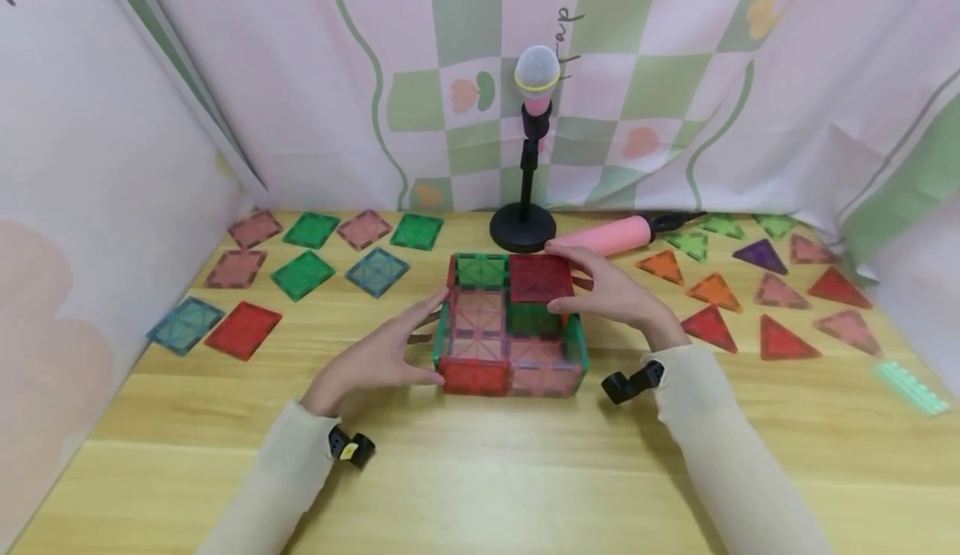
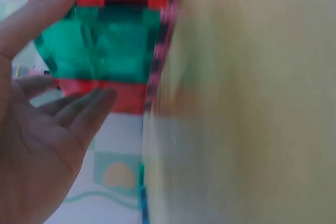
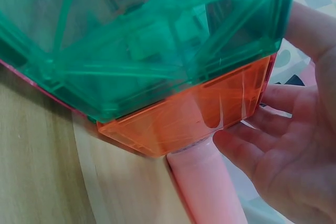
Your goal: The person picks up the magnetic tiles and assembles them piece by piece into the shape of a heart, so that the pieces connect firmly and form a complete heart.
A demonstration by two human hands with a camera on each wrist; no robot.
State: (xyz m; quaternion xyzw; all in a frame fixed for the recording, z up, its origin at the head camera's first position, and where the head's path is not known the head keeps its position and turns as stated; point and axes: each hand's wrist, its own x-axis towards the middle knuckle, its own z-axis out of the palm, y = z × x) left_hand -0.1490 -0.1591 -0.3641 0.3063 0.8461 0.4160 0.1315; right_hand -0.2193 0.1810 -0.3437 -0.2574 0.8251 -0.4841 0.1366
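Walls look done on the magnetic-tile box (image 1: 475, 378) mid-surface (image 1: 480, 463); up top I'd say just one red tile (image 1: 538, 278) is on, rest uncovered. Left hand (image 1: 375, 363) and right hand (image 1: 611, 291) loosely spread around it.

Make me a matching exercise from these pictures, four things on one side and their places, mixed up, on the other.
Things:
1. Microphone
2. Tile box
3. Purple triangle
4. Pink cylinder

Places:
A. Among loose triangles at right
B. Between left hand and right hand
C. Lying right of the stand's base
D. On a black stand

Pairs: 1-D, 2-B, 3-A, 4-C
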